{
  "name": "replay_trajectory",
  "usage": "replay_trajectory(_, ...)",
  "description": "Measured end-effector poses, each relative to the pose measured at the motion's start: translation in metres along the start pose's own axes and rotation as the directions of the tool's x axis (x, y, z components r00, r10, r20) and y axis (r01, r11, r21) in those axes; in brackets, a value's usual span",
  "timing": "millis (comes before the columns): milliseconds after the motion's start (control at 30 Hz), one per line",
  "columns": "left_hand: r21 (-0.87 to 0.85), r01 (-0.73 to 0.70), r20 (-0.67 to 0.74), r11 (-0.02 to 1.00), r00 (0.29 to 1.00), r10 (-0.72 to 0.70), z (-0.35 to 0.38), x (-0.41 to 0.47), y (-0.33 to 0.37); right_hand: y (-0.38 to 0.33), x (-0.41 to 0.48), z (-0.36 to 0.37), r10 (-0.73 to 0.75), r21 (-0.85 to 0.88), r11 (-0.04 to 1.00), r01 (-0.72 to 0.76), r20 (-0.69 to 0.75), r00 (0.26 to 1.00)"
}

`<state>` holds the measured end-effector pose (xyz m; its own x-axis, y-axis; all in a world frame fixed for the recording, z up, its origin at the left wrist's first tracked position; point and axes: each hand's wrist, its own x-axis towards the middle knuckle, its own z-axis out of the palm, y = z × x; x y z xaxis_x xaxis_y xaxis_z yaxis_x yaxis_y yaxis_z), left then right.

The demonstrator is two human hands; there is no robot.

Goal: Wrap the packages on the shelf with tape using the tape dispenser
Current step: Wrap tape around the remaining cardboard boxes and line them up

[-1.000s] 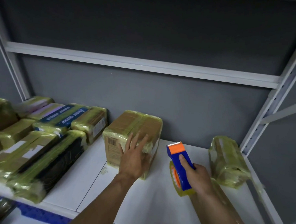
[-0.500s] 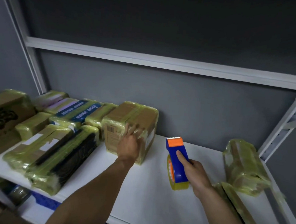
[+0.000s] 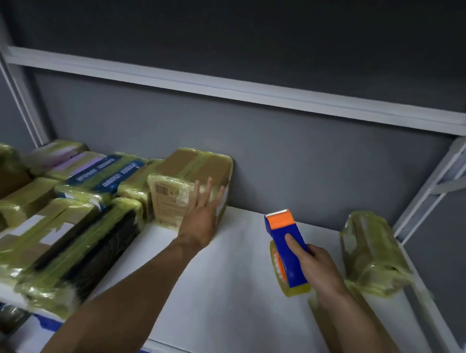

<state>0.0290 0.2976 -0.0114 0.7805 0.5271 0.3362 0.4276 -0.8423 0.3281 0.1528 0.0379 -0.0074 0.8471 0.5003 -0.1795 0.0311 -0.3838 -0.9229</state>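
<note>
In the head view, the left hand (image 3: 200, 218) lies flat, fingers straight and slightly spread, against the near face of a tape-wrapped cardboard box (image 3: 188, 170) at the back of the white shelf (image 3: 231, 300), just beside a cluster of wrapped packages (image 3: 71, 220) on the left. The right hand (image 3: 316, 265) grips the blue and orange tape dispenser (image 3: 283, 229), fingers curled round its body, the yellowish tape roll (image 3: 293, 289) beneath. 1 more wrapped package (image 3: 370, 252) stands near the right post, and what seems to be a flat one lies blurred under the right forearm.
</note>
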Motion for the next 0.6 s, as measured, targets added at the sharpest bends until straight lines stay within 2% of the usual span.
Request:
replay_trajectory(100,-0.186,-0.195,-0.065,0.963,0.98,0.186,0.015,-0.03,0.021,0.016,-0.023,-0.019,0.016,-0.009,1.0,-0.017,-0.034,0.999)
replay_trajectory(300,-0.313,-0.224,0.158,0.923,0.946,0.283,0.048,-0.073,0.1,0.043,-0.075,-0.063,0.017,0.004,1.0,-0.016,-0.135,0.991)
replay_trajectory(467,-0.344,-0.281,0.348,0.896,0.848,0.4,0.066,-0.078,0.169,0.057,-0.097,-0.108,0.032,0.054,0.998,-0.02,-0.23,0.973)
replay_trajectory(533,-0.398,-0.29,0.425,0.87,0.782,0.455,0.082,-0.078,0.193,0.065,-0.099,-0.127,0.045,0.049,0.998,-0.035,-0.238,0.97)
replay_trajectory(567,-0.466,-0.278,0.433,0.84,0.756,0.491,0.086,-0.082,0.205,0.07,-0.099,-0.135,0.051,0.041,0.998,-0.042,-0.23,0.972)
replay_trajectory(600,-0.526,-0.334,0.398,0.782,0.716,0.574,0.09,-0.084,0.211,0.075,-0.099,-0.143,0.059,0.032,0.998,-0.053,-0.227,0.972)
